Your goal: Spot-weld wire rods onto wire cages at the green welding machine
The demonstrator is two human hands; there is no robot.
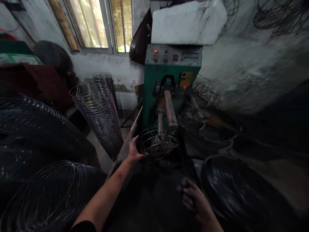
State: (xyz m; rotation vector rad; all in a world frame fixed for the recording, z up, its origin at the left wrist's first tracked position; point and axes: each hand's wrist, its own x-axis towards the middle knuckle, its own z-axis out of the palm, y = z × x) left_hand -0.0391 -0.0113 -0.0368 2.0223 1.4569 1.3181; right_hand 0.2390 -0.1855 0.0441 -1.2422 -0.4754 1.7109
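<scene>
My left hand (135, 150) grips the left rim of a round wire basket (156, 145), its thumb along the near edge. The basket sits at the arms of a green machine (149, 93), with the lower metal rod (160, 124) reaching into it. Beside that rod a thicker metal cylinder (170, 111) hangs over the basket's right side. Lower right, apart from the basket, my right hand (190, 195) is closed with its fingers curled; whatever it may hold is too dark to make out. A red light glows on the machine's panel.
Tall stacks of wire rings (98, 112) stand to the left, with more wire bundles (36, 129) at the far left. A slanting board (127, 135) lies left of the basket. At right are a dark tub (212, 141) and a coil of black wire (234, 187).
</scene>
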